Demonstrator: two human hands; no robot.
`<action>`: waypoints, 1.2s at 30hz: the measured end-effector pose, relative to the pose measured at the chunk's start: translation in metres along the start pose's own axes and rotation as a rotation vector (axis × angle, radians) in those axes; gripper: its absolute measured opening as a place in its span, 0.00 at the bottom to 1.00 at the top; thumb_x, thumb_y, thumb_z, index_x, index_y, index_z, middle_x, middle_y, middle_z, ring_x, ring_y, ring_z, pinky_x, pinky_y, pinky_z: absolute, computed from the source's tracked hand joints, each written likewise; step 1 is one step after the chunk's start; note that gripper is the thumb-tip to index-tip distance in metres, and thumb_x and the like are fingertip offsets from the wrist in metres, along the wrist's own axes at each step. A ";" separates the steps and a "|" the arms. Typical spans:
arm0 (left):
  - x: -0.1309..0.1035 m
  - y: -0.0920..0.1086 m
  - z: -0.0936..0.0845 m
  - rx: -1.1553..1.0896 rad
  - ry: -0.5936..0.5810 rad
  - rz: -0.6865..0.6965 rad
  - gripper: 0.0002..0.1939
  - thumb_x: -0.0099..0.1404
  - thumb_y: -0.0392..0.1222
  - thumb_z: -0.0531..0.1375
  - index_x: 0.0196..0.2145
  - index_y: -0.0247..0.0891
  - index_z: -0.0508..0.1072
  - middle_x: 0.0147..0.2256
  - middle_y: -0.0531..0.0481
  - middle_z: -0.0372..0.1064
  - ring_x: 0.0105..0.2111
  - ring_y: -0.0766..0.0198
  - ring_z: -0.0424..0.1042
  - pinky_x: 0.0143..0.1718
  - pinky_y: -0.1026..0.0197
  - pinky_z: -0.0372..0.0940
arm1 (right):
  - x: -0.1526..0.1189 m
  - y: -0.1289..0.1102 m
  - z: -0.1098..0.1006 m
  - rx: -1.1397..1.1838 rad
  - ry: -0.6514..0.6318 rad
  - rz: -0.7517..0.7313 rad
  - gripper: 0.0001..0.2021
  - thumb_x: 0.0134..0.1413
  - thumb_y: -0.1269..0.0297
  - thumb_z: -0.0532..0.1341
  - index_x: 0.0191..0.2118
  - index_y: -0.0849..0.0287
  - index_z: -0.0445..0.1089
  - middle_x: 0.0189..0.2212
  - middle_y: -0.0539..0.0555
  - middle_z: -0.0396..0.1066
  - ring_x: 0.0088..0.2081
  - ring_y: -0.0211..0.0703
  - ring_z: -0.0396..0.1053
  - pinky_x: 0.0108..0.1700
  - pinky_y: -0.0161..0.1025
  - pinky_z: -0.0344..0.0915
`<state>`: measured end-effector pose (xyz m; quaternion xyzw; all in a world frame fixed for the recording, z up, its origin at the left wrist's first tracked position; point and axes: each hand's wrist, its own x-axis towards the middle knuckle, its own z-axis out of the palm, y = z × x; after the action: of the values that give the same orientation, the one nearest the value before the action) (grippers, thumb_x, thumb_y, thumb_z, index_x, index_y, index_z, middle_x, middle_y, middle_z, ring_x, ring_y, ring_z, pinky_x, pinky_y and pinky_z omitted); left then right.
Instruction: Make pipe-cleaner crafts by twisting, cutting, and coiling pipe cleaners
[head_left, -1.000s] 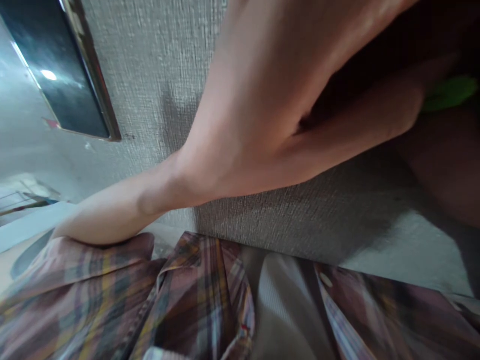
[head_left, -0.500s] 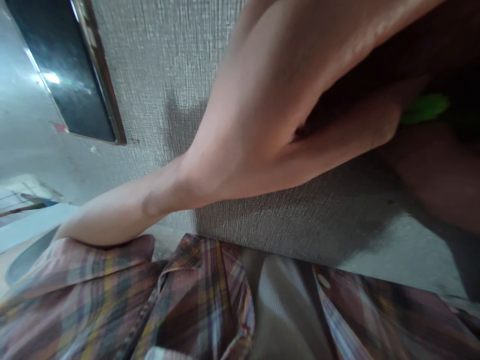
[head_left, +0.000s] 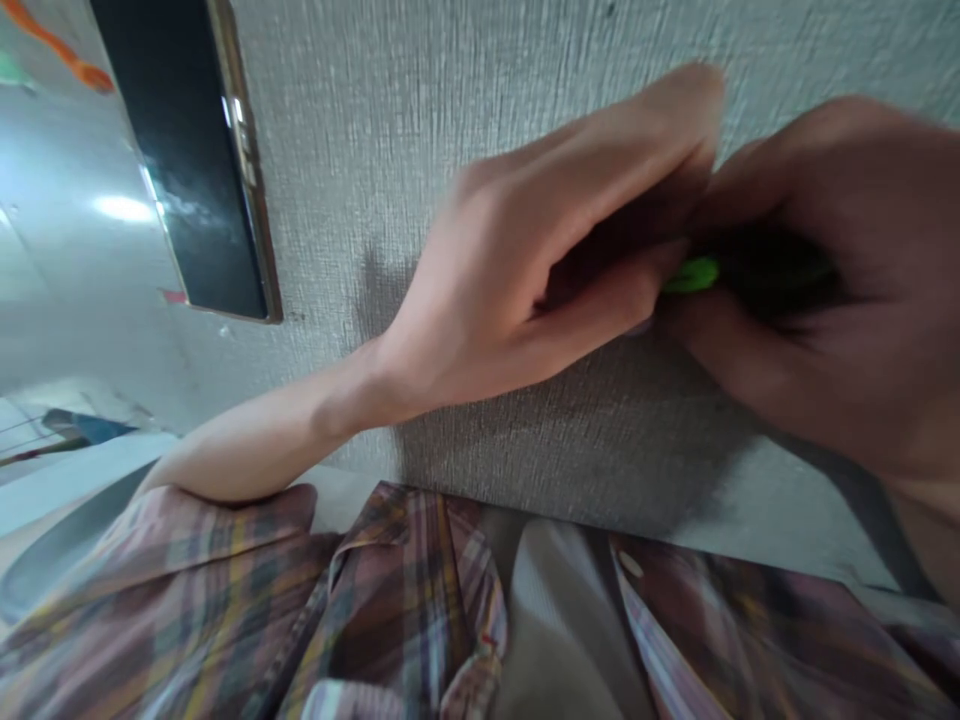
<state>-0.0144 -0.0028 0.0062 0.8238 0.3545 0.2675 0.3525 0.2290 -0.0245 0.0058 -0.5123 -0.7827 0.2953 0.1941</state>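
Two bare hands meet at the fingertips around a small green piece (head_left: pixel 691 274), above a grey textured tabletop (head_left: pixel 375 130).
From the head view, I can see the left hand (head_left: pixel 487 275) bent at the knuckles, its thumb and fingers drawn nearly together, pinching the green piece at the thumb tip. The right hand (head_left: pixel 885 290) curls in from the other side, its fingertips just beside that piece; its palm is in deep shadow, so I can't tell whether it grips anything. A dark-screened smartphone (head_left: pixel 187 170) lies on the tabletop, well apart from the left hand, with an orange strip (head_left: pixel 64 50) beyond it. The person's plaid shirt (head_left: pixel 217 580) hangs open over a pale undershirt (head_left: pixel 559 610).
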 end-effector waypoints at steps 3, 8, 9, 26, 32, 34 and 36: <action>0.003 0.001 0.004 -0.059 0.018 -0.035 0.15 0.87 0.49 0.57 0.44 0.37 0.75 0.40 0.49 0.71 0.41 0.61 0.82 0.45 0.51 0.78 | 0.000 0.001 0.001 -0.034 0.025 -0.057 0.04 0.61 0.62 0.67 0.42 0.46 0.75 0.30 0.46 0.75 0.28 0.41 0.68 0.33 0.46 0.58; 0.006 -0.002 0.009 -0.174 0.054 -0.080 0.15 0.82 0.50 0.68 0.38 0.40 0.73 0.36 0.48 0.70 0.35 0.60 0.77 0.38 0.54 0.74 | -0.002 0.001 0.004 -0.049 0.098 -0.143 0.06 0.62 0.69 0.67 0.41 0.49 0.72 0.31 0.46 0.74 0.30 0.42 0.70 0.34 0.45 0.61; 0.006 -0.004 0.010 -0.190 0.056 -0.090 0.15 0.81 0.49 0.68 0.38 0.41 0.72 0.35 0.48 0.70 0.35 0.60 0.76 0.38 0.54 0.73 | -0.002 0.001 0.004 -0.044 0.091 -0.136 0.06 0.62 0.69 0.66 0.42 0.49 0.72 0.32 0.47 0.75 0.31 0.43 0.71 0.35 0.45 0.61; 0.003 -0.005 0.010 -0.129 0.051 -0.029 0.09 0.80 0.40 0.65 0.40 0.41 0.70 0.36 0.52 0.69 0.35 0.65 0.76 0.43 0.56 0.74 | -0.003 -0.001 0.005 -0.010 0.108 -0.147 0.07 0.63 0.70 0.66 0.39 0.50 0.69 0.30 0.46 0.71 0.30 0.42 0.68 0.32 0.44 0.57; 0.003 -0.003 0.010 -0.146 0.059 0.014 0.07 0.80 0.36 0.61 0.40 0.41 0.70 0.35 0.53 0.68 0.34 0.66 0.75 0.41 0.58 0.74 | -0.002 0.000 0.005 -0.014 0.125 -0.167 0.09 0.60 0.72 0.66 0.40 0.49 0.68 0.30 0.47 0.71 0.29 0.43 0.68 0.30 0.44 0.57; 0.003 -0.003 0.010 -0.156 0.046 0.007 0.08 0.80 0.34 0.61 0.41 0.42 0.69 0.36 0.52 0.70 0.35 0.66 0.74 0.41 0.58 0.74 | -0.002 0.000 0.005 -0.001 0.112 -0.163 0.09 0.60 0.73 0.64 0.41 0.49 0.69 0.31 0.48 0.73 0.30 0.44 0.71 0.31 0.44 0.59; 0.003 -0.005 0.011 -0.172 0.051 0.005 0.09 0.79 0.32 0.62 0.41 0.43 0.68 0.36 0.52 0.71 0.34 0.65 0.72 0.39 0.58 0.73 | -0.001 0.000 0.005 0.027 0.122 -0.168 0.09 0.60 0.73 0.63 0.41 0.49 0.69 0.31 0.48 0.74 0.31 0.44 0.72 0.31 0.44 0.61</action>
<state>-0.0071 -0.0027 -0.0036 0.7842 0.3372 0.3187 0.4119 0.2267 -0.0269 0.0021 -0.4591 -0.8057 0.2567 0.2725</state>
